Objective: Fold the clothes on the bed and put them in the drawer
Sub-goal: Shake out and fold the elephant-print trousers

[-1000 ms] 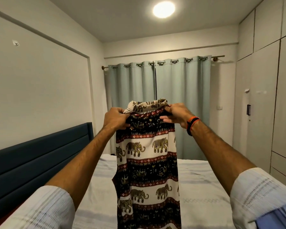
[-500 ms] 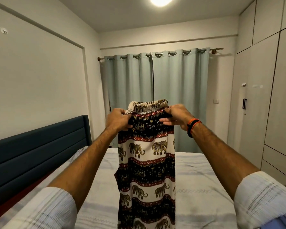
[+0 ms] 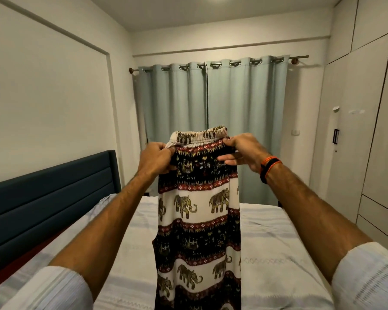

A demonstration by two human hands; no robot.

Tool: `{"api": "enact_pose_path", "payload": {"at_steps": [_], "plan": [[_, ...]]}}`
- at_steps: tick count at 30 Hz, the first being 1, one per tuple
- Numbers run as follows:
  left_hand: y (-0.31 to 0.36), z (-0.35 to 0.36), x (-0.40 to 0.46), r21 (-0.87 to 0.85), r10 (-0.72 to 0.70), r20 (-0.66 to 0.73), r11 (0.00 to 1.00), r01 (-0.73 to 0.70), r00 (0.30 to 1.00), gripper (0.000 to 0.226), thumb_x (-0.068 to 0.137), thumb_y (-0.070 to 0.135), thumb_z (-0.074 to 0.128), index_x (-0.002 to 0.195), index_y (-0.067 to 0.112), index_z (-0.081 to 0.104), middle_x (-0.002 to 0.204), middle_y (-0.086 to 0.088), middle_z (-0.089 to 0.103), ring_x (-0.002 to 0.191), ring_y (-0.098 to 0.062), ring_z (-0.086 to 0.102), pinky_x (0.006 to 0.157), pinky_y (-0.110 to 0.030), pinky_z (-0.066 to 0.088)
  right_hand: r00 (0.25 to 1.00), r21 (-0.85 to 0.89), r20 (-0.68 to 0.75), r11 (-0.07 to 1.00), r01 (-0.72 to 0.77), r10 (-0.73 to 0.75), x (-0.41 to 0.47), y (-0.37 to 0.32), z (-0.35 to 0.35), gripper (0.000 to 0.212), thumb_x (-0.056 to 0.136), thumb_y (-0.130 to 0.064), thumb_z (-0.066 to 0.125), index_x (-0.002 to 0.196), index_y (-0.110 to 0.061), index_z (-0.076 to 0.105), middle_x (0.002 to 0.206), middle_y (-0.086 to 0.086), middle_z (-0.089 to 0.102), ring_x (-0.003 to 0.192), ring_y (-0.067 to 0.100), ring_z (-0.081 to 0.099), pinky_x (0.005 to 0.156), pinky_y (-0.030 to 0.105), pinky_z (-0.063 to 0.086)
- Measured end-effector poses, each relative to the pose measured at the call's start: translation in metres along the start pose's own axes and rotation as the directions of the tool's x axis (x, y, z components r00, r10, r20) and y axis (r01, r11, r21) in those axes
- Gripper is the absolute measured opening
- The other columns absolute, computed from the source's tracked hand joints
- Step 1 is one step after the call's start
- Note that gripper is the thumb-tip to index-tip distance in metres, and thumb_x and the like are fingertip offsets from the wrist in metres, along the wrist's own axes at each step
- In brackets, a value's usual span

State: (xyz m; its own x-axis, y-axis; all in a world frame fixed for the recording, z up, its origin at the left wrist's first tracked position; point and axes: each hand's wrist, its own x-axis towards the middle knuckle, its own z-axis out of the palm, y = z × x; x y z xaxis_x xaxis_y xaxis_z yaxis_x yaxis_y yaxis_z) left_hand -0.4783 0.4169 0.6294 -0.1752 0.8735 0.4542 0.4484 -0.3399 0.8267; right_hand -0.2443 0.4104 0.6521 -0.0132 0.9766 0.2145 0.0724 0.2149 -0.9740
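The person is holding up a pair of elephant-print trousers (image 3: 199, 220) by the elastic waistband (image 3: 199, 136), out in front of the chest and above the bed (image 3: 278, 242). The left hand (image 3: 155, 158) is gripping the left end of the waistband, fingers curled round the gathered cloth. The right hand (image 3: 242, 151) is pinching the right end, thumb underneath and fingers over the top edge. The two hands are sitting level with each other, apart by the width of the waistband, and each one is clamped on cloth.

The trousers are hanging straight down as one narrow panel, and their lower end is running out of the bottom of the view, so whether the hems are touching the bed cannot be told. The bed's far edge is lying below the pale green curtains (image 3: 211, 130), and its dark blue headboard (image 3: 54, 191) is running along the left side.

Judging by the drape, the cloth is thin, soft and light. It is likely to slump and slide on itself, holding no crease unaided. The gathered waistband is looking like the firmest place to hold. Folding will probably go best with the trousers laid flat on the bed, then taken at the hems. Drawers (image 3: 379, 220) are showing at the right, low in the wardrobe wall.
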Motion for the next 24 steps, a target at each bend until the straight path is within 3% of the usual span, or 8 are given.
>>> {"api": "enact_pose_path", "payload": {"at_steps": [2,4,6,8,11,13,18,24], "plan": [[-0.027,0.018,0.017,0.038,-0.082,0.061,0.996,0.08,0.995,0.016,0.097,0.025,0.057,0.084,0.015,0.059,0.084,-0.002,0.068,0.059,-0.013,0.066,0.047,-0.018,0.051,0.997,-0.035,-0.029,0.997,-0.067,0.066,0.024,0.03,0.001,0.011,0.1,-0.013,0.052,0.105,-0.006,0.059,0.103,0.015,0.071,0.067,0.021,0.071,0.056,0.025,0.058],[-0.061,0.04,0.03,0.073,-0.181,0.137,0.982,0.172,0.974,0.016,0.095,0.022,0.058,0.084,0.011,0.061,0.084,-0.006,0.07,0.064,-0.019,0.07,0.056,-0.026,0.058,0.984,-0.072,-0.076,0.984,-0.164,0.158,0.05,0.07,0.004,0.01,0.099,-0.011,0.052,0.103,-0.005,0.059,0.107,0.018,0.07,0.067,0.023,0.072,0.058,0.027,0.058],[-0.09,0.061,0.038,0.112,-0.263,0.175,0.963,0.246,0.949,0.015,0.094,0.02,0.06,0.084,0.009,0.062,0.086,-0.009,0.072,0.068,-0.023,0.073,0.063,-0.034,0.062,0.962,-0.12,-0.128,0.959,-0.257,0.241,0.072,0.103,0.007,0.014,0.099,-0.01,0.051,0.105,-0.001,0.061,0.108,0.018,0.07,0.078,0.029,0.073,0.063,0.03,0.059],[-0.108,0.078,0.055,0.142,-0.276,0.17,0.957,0.253,0.946,0.016,0.094,0.021,0.062,0.083,0.01,0.063,0.089,-0.01,0.073,0.067,-0.02,0.072,0.058,-0.03,0.061,0.953,-0.139,-0.147,0.948,-0.285,0.264,0.097,0.124,0.008,0.017,0.099,-0.011,0.052,0.107,-0.001,0.062,0.109,0.017,0.071,0.088,0.03,0.073,0.07,0.032,0.059],[-0.1,0.084,0.095,0.113,-0.158,0.107,0.983,0.146,0.982,0.014,0.094,0.027,0.064,0.087,0.016,0.066,0.092,-0.008,0.072,0.077,-0.019,0.068,0.068,-0.03,0.059,0.982,-0.112,-0.148,0.985,-0.132,0.115,0.128,0.107,0.002,0.016,0.1,-0.008,0.05,0.094,-0.008,0.065,0.111,0.015,0.07,0.088,0.024,0.071,0.07,0.028,0.059],[-0.079,0.08,0.122,0.066,-0.037,0.08,0.997,0.032,0.996,0.01,0.095,0.028,0.062,0.091,0.019,0.065,0.092,-0.006,0.07,0.085,-0.021,0.066,0.077,-0.033,0.057,0.983,-0.103,-0.178,0.994,0.024,-0.042,0.145,0.078,-0.006,0.021,0.101,-0.008,0.048,0.09,-0.012,0.065,0.113,0.016,0.069,0.094,0.022,0.068,0.086,0.037,0.058],[-0.034,0.069,0.142,-0.036,0.172,0.024,0.985,-0.171,0.985,0.016,0.098,0.023,0.057,0.108,0.014,0.064,0.098,-0.003,0.068,0.09,-0.019,0.065,0.082,-0.036,0.057,0.933,-0.085,-0.208,0.955,0.282,-0.294,0.157,0.036,-0.019,0.019,0.102,-0.018,0.05,0.105,-0.011,0.068,0.113,0.011,0.071,0.109,0.025,0.066,0.096,0.046,0.053],[-0.033,0.047,0.077,-0.05,0.191,0.037,0.981,-0.189,0.981,0.018,0.098,0.02,0.056,0.11,0.011,0.065,0.096,-0.005,0.068,0.085,-0.02,0.065,0.067,-0.029,0.052,0.943,-0.089,-0.132,0.951,0.296,-0.306,0.09,0.054,-0.02,0.025,0.102,-0.018,0.05,0.115,-0.003,0.064,0.115,0.015,0.068,0.11,0.028,0.064,0.094,0.04,0.055]]}}
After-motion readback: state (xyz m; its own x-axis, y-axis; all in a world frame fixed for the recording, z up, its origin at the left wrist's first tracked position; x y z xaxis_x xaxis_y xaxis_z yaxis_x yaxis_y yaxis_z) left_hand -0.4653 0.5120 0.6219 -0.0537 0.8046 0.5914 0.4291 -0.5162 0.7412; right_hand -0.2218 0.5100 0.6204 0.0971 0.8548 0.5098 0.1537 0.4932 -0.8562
